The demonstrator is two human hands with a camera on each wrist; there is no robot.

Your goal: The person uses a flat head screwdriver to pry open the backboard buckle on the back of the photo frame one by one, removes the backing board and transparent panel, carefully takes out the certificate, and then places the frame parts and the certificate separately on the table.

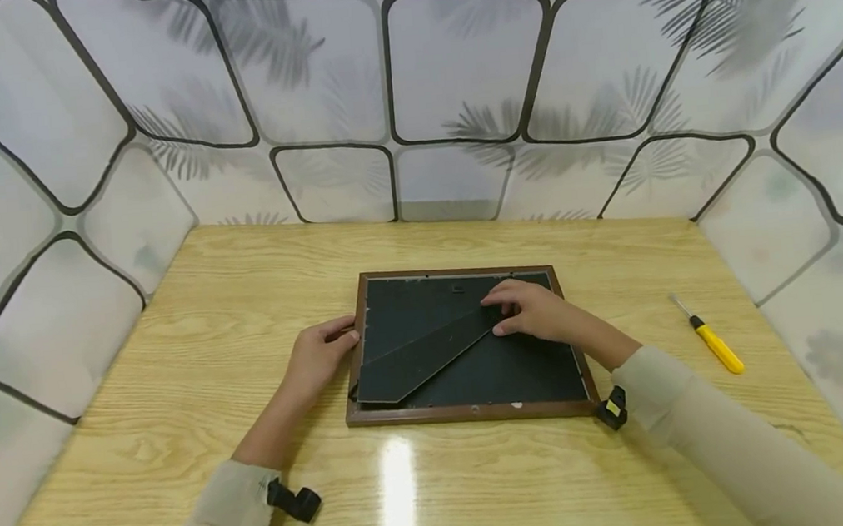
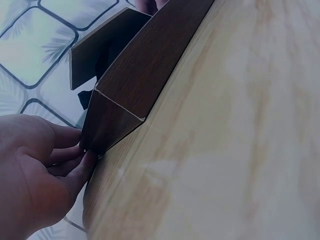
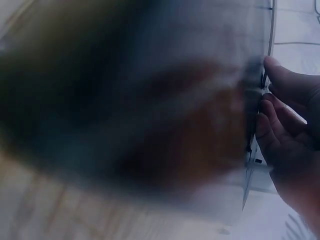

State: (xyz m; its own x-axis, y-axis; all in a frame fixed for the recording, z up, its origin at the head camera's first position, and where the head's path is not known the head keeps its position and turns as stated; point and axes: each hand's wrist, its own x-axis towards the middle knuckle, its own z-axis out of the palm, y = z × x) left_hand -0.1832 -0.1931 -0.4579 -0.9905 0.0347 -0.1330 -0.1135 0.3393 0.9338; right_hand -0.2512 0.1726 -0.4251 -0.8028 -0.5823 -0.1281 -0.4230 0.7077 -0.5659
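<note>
A picture frame (image 1: 472,411) with a brown rim and black backing lies back up on the table. My left hand (image 1: 317,356) is at its left edge, fingers fairly straight and tips touching the rim; the left wrist view shows them near a mitred corner (image 2: 120,106). On the backing, a black easel stand (image 1: 422,359) slants from upper right to lower left, its wide end raised off the backing. My right hand (image 1: 534,311) pinches the stand's narrow upper end between thumb and fingers. A dark blur covers much of the right wrist view.
A screwdriver (image 1: 714,343) with a yellow handle lies on the wooden table (image 1: 264,268) right of the frame. Patterned cloth walls (image 1: 465,67) enclose the table's back and sides. A small hanger (image 1: 457,289) sits near the backing's top edge.
</note>
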